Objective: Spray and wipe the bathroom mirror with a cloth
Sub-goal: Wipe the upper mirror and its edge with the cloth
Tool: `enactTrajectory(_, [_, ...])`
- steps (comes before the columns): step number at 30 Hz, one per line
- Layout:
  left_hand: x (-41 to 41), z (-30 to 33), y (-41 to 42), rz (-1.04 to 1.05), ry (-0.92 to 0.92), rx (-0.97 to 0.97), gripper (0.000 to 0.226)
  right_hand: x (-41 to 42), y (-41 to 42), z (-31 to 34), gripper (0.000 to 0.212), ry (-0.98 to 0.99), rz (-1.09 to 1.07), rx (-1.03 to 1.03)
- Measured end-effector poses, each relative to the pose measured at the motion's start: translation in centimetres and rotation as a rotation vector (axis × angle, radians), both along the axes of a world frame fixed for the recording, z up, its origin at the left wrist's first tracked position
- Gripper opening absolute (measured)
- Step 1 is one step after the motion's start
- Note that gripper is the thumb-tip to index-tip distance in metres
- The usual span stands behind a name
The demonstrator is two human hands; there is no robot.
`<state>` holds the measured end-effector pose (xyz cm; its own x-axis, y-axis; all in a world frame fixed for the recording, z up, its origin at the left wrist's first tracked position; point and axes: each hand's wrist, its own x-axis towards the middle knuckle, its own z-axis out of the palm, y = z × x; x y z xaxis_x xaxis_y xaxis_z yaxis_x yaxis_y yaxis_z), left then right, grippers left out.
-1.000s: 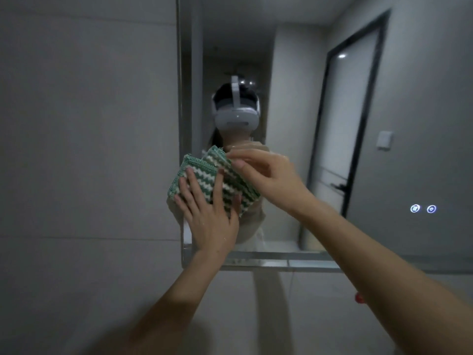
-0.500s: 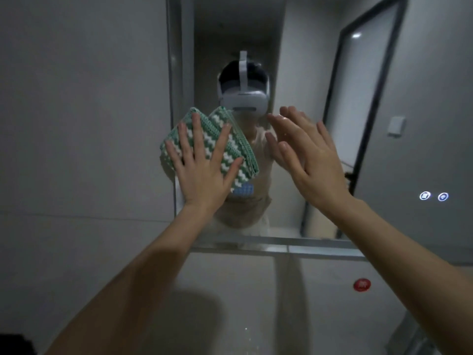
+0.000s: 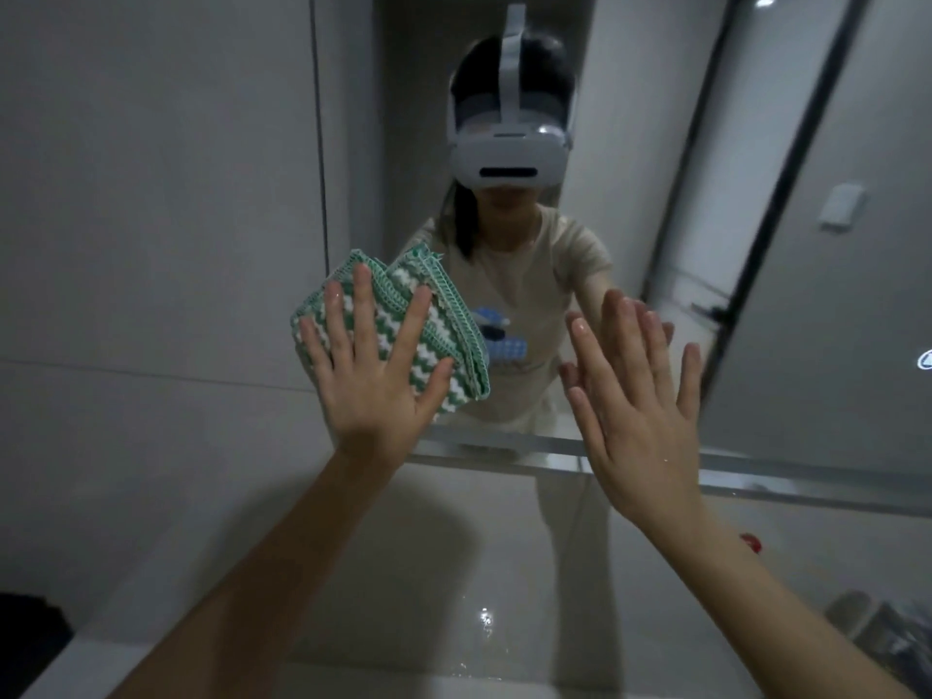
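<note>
Writing that can be read is nowhere in view; a small blue-and-white print on the reflected shirt (image 3: 504, 340) is too blurred to make out, and a lit round icon (image 3: 925, 359) at the 3 o'clock edge of the mirror (image 3: 807, 244) is cut off by the frame.

Centre of the view, a folded cloth (image 3: 433, 315), knitted in green and white zigzag stripes, lies flat against the glass at the mirror's lower left corner, just above its bottom edge. The left hand (image 3: 375, 373) presses on it with palm flat and fingers (image 3: 360, 305) straight and spread, pointing toward 12 o'clock; the thumb angles out toward 2 o'clock over the cloth's lower right part. Nothing is gripped: the hand only pushes the cloth to the glass. Its bare forearm runs down to 7 o'clock.

Right of it, the right hand (image 3: 638, 396) is held open, fingers straight and close together, tilted toward 1 o'clock, holding nothing. Its fingertips meet their own reflection, so they seem to touch the glass, though contact cannot be judged for certain. The forearm leads off to 5 o'clock.

Reflected at 12 o'clock is a person in a pale shirt wearing a white headset (image 3: 509, 158). Grey wall tiles (image 3: 151, 219) fill the left side. Below the mirror, a glossy pale surface (image 3: 454, 572) shows wet glints.
</note>
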<state>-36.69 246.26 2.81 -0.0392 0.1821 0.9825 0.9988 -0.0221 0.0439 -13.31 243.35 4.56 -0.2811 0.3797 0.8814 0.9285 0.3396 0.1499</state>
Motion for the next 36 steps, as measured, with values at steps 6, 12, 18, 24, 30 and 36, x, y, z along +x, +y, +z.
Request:
enactTrajectory(6, [0.8, -1.7, -0.1, 0.004, -0.022, 0.044, 0.059, 0.3, 1.4, -1.7, 0.055, -0.010, -0.059, 0.051])
enactTrajectory(12, [2.5, -3.1, -0.4, 0.045, -0.107, -0.008, 0.054, 2.0, 2.0, -2.5, 0.059, -0.050, -0.094, 0.056])
enactTrajectory(18, [4.3, -4.4, 0.2, -0.013, -0.185, -0.011, 0.054, 2.7, 2.6, -2.7, 0.057, -0.132, -0.134, 0.011])
enactTrajectory(24, [5.6, -4.9, 0.1, -0.066, -0.245, 0.014, 0.054, 2.7, 2.8, -2.8, 0.056, -0.165, -0.172, 0.029])
enactTrajectory(30, [5.9, -4.6, -0.4, -0.102, -0.288, -0.031, 0.053, 2.7, 2.1, -2.4, 0.058, -0.155, -0.171, -0.002])
enactTrajectory(36, [7.8, -4.1, -0.2, -0.088, -0.360, -0.009, 0.054, 5.4, -0.6, -2.6, 0.066, -0.088, -0.034, -0.053])
